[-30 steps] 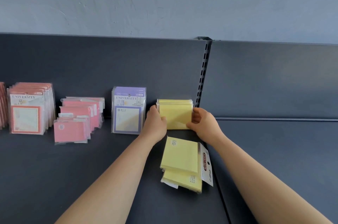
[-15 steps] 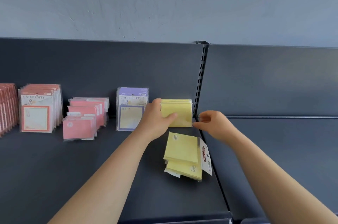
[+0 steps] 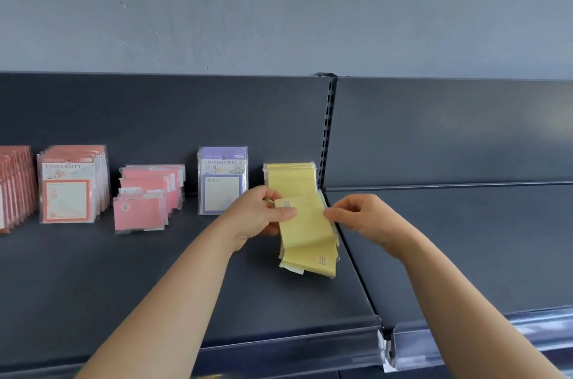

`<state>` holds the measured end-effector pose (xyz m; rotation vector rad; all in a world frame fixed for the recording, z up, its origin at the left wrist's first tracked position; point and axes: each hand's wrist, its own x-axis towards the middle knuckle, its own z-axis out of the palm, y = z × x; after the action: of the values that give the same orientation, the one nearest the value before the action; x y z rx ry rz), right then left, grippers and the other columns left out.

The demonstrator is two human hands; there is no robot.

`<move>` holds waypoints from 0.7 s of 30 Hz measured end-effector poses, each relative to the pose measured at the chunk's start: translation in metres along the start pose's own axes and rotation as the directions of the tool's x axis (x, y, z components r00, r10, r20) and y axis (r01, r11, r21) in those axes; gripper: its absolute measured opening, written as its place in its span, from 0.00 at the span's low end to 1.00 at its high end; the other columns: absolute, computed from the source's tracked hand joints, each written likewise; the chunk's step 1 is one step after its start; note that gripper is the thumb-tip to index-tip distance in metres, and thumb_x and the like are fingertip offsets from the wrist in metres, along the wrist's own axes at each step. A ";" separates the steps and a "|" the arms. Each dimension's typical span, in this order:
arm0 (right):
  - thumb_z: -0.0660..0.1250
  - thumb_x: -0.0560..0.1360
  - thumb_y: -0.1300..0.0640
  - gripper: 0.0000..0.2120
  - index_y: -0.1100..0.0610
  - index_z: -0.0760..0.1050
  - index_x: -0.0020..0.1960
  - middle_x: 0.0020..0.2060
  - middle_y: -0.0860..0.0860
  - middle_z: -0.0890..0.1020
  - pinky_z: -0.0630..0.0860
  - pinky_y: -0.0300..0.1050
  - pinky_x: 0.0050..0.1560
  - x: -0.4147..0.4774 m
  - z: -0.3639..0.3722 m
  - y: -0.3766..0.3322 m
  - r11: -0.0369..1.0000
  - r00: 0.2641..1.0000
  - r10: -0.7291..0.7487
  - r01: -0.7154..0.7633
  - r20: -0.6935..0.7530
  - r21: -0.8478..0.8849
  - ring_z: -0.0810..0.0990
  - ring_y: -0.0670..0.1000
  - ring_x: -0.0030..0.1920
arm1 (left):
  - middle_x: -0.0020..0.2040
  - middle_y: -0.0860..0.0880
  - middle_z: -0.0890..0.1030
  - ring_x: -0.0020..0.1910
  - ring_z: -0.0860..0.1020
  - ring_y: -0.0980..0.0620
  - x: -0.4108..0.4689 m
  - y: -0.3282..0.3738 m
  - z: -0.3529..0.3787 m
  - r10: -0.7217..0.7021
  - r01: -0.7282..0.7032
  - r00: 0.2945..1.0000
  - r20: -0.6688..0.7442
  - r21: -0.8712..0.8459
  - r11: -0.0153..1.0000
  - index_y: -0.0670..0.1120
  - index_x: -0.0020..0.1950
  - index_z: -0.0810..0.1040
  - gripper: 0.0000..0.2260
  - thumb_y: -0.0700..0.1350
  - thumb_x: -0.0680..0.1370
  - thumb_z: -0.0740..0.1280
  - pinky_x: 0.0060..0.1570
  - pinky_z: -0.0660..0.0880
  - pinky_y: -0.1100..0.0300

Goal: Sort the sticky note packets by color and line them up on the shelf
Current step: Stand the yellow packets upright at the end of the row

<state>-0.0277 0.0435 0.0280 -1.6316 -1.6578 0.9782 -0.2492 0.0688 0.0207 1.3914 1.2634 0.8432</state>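
- The left hand (image 3: 260,215) gripped the left edge of a yellow sticky note packet (image 3: 305,219), thumb laid across its front and fingers curled behind
- The right hand (image 3: 356,217) pinched the same packet's right edge between thumb and fingertips, the other fingers loosely bent
- The packet sat between the two hands, tilted with its top edge away from the person; a small printed label showed just beside the left thumb
- Just below the hands, toward the person, a small pile of yellow packets (image 3: 313,264) lay flat on the dark shelf (image 3: 155,273); the held packet's lower edge overlapped it, and I cannot tell whether the two touched
- Just beyond the hands, a row of yellow packets (image 3: 290,177) stood upright against the shelf's back panel (image 3: 155,115)
- Just left of the left hand, purple packets (image 3: 222,182) printed "UNIVERSITY" stood upright against the back panel
- Further left of that hand came stepped rows of pink packets (image 3: 145,202), then orange-framed packets (image 3: 71,185) also printed "UNIVERSITY", and red packets (image 3: 14,189) cut by the picture's edge
- Between and beyond the hands a slotted upright (image 3: 327,130) split the back panel; the right hand hovered over the seam with the neighbouring shelf (image 3: 465,239)
- Below both forearms a clear price rail (image 3: 294,344) ran along the shelf's front edge
- A grey scuffed wall (image 3: 279,6) rose above the back panel
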 end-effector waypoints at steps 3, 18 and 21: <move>0.71 0.74 0.51 0.05 0.51 0.81 0.48 0.42 0.48 0.84 0.74 0.42 0.48 -0.003 0.001 -0.012 0.993 0.995 -0.100 0.102 -0.030 0.063 0.81 0.50 0.44 | 0.53 0.43 0.83 0.51 0.82 0.44 -0.002 0.004 0.000 0.059 -0.073 0.994 -0.095 -0.150 0.986 0.44 0.56 0.72 0.14 0.41 0.74 0.73 0.48 0.81 0.51; 0.67 0.77 0.62 0.12 0.61 0.72 0.59 0.42 0.56 0.82 0.77 0.38 0.38 0.066 0.009 -0.016 0.980 0.996 -0.032 0.049 -0.086 0.195 0.80 0.48 0.36 | 0.51 0.49 0.80 0.48 0.80 0.50 0.036 -0.019 0.009 0.125 -0.042 0.934 -0.336 0.244 0.969 0.47 0.55 0.75 0.10 0.46 0.76 0.71 0.51 0.81 0.49; 0.69 0.76 0.62 0.09 0.61 0.73 0.54 0.43 0.56 0.82 0.76 0.36 0.33 0.078 0.015 -0.010 0.978 0.992 0.010 0.016 -0.124 0.210 0.80 0.47 0.35 | 0.48 0.50 0.82 0.47 0.81 0.51 0.043 -0.026 0.010 0.128 -0.025 0.917 -0.378 0.266 0.964 0.45 0.54 0.79 0.12 0.47 0.73 0.74 0.50 0.80 0.49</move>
<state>-0.0496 0.1205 0.0225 -1.5158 -1.4218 0.9930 -0.2377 0.1063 -0.0129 1.5320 1.6813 1.0822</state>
